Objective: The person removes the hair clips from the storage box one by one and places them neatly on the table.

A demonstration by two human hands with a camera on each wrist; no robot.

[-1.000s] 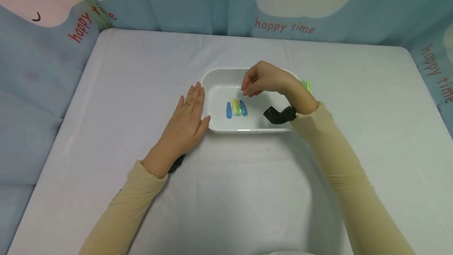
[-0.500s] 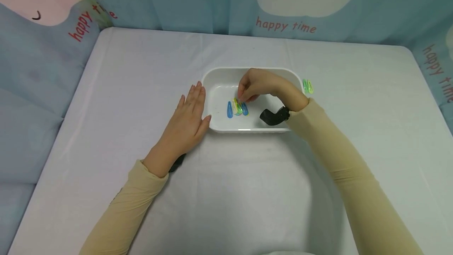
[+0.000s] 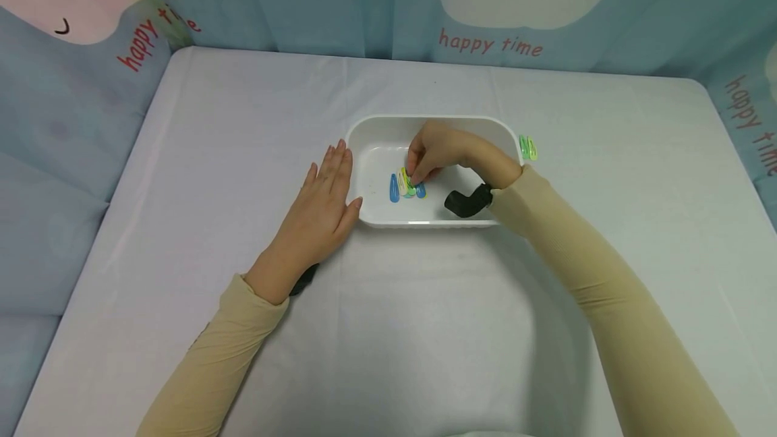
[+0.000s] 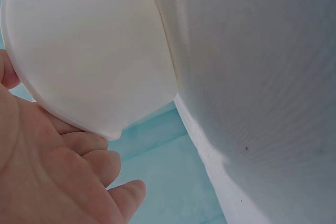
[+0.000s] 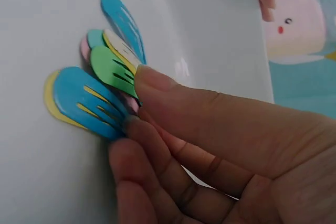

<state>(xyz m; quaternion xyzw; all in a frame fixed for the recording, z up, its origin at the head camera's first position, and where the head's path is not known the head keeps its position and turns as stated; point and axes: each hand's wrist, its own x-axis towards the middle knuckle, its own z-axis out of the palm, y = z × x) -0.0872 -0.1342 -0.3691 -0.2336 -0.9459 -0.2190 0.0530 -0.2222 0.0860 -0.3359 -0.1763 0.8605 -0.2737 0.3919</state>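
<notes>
Inside a white tray (image 3: 425, 224) lies a small cluster of snap hair clips. My right hand (image 3: 446, 150) reaches over the right side, its thumb and fingers pinching the green hair clip (image 5: 107, 69) at its narrow end. Right beside it, a blue hair clip (image 5: 79, 95) overlaps a yellow one, and a fingertip is close against it. A white clip with a yellow edge (image 5: 118, 43) lies behind the green one. Farther left is a separate blue clip (image 3: 394, 189). My left hand (image 3: 318, 204) lies with straight fingers along the tray's left rim.
Just outside the tray's right end, a few green hair clips (image 3: 528, 147) lie on the white tablecloth (image 3: 637, 174). Blue curtains (image 3: 315, 5) with printed cartoon figures rise behind the table and at its sides. Black wrist cameras sit at both wrists.
My right hand has moved down and left into the tray, and its fingertips have reached the hair clips and pinch the green one. The left hand has stayed still.
</notes>
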